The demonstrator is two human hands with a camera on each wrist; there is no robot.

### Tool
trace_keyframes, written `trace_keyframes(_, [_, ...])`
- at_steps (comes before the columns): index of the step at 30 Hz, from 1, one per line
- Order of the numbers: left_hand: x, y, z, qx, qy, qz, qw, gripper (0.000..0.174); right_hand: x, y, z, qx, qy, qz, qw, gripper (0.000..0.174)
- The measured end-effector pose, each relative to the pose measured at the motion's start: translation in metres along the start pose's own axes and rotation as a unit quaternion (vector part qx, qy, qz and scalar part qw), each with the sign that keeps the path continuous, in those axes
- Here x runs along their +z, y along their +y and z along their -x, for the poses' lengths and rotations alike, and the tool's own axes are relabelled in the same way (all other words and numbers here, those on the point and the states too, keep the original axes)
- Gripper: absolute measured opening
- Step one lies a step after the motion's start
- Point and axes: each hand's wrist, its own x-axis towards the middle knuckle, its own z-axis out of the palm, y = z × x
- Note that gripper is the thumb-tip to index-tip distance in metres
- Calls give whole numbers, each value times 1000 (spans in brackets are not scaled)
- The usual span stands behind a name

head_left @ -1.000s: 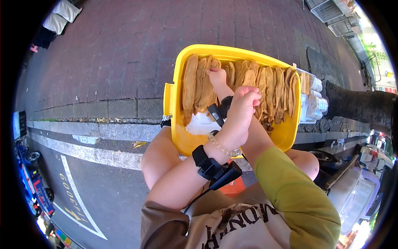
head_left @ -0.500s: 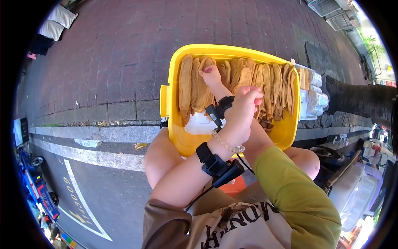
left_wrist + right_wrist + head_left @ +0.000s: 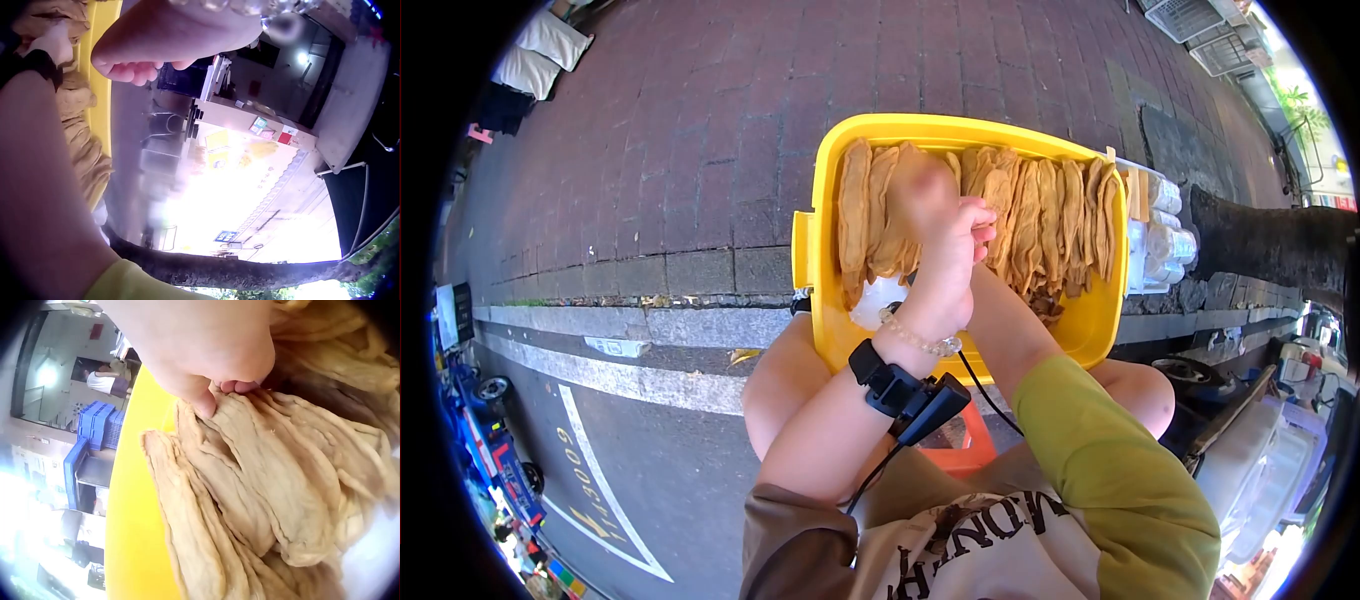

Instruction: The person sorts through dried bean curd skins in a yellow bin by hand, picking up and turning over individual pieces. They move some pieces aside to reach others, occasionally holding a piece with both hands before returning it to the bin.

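Wrinkled tan-brown strips point(image 3: 1040, 215) stand in a dense row inside a yellow tub point(image 3: 830, 340). In the right wrist view, my right hand point(image 3: 206, 350) pinches the upper end of one strip point(image 3: 275, 475) between thumb and fingers. That hand point(image 3: 925, 190) is blurred in the head view, among the strips on the tub's left side. My left hand point(image 3: 948, 270), with a beaded bracelet, crosses above my right wrist and hides it. Its fingers curl loosely around nothing, as the left hand point(image 3: 181, 40) also appears in the left wrist view.
A clear crate with plastic-wrapped items point(image 3: 1165, 240) stands against the tub's right side. Beyond it lies a dark trunk point(image 3: 1260, 235). An orange stool point(image 3: 970, 445) shows beneath me, and brick paving point(image 3: 700, 130) surrounds the tub's far side.
My left hand has shifted left and now covers my right wrist and its camera. My right hand stays among the strips at the left, with small movements.
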Motion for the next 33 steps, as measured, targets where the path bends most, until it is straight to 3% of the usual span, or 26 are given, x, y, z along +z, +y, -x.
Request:
trace_keyframes(4, [-9, -6, -9, 10, -19, 8, 1000, 23, -12, -3, 12, 14, 47, 18, 999, 37])
trace_keyframes(7, [-14, -7, -12, 52, -28, 50, 997, 22, -37, -1, 23, -26, -94, -65, 993, 34])
trace_keyframes(9, [-15, -2, -11, 26, -24, 39, 999, 22, -58, 2, 36, -53, -185, -119, 974, 32])
trace_keyframes(10, [-15, -1, -15, 23, -20, 32, 999, 23, -81, -6, 55, -55, -177, -116, 976, 32])
trace_keyframes(12, [-15, -4, -18, 20, -26, 20, 999, 23, -151, -49, 108, -66, -258, -67, 962, 29])
trace_keyframes(14, [-18, -15, -24, 33, -47, 3, 998, 22, -210, -69, 134, 2, -290, 4, 957, 29])
trace_keyframes(16, [-28, -42, -48, 57, -55, -15, 997, 22, -251, -58, 137, 143, -266, -61, 951, 27])
trace_keyframes(17, [-34, -55, -62, 78, -58, -33, 995, 22, -267, -53, 132, 137, -267, -62, 952, 27])
trace_keyframes(19, [-47, -78, -85, 64, -47, -40, 996, 22, -288, -42, 123, 229, -160, -252, 927, 24])
trace_keyframes(20, [-56, -90, -102, 65, -46, -165, 983, 39, -290, -38, 118, 226, -161, -257, 926, 24])
trace_keyframes(21, [-58, -96, -110, 65, -43, -287, 955, 58, -291, -33, 113, 220, -105, -293, 925, 22])
trace_keyframes(22, [-29, -84, -78, 52, 9, -324, 945, 63, -290, -35, 108, 215, -49, -328, 919, 20])
trace_keyframes(23, [-31, -93, -86, 54, 11, -332, 942, 63, -287, -34, 104, 216, -50, -336, 916, 20])
trace_keyframes(25, [-45, -116, -107, 142, 20, -435, 889, 65, -275, -54, 107, 159, -78, -279, 944, 21])
trace_keyframes(26, [-27, -103, -87, 130, 27, -416, 900, 61, -271, -63, 109, 113, -103, -242, 958, 23])
trace_keyframes(29, [-33, -101, -96, 107, -15, -367, 924, 58, -265, -59, 108, 104, -128, -217, 962, 23])
trace_keyframes(30, [-32, -96, -97, 96, -49, -396, 912, 51, -262, -53, 105, 105, -133, -223, 960, 25])
trace_keyframes(33, [-28, -93, -89, 77, -82, -343, 932, 48, -257, -39, 101, 125, -107, -217, 962, 32])
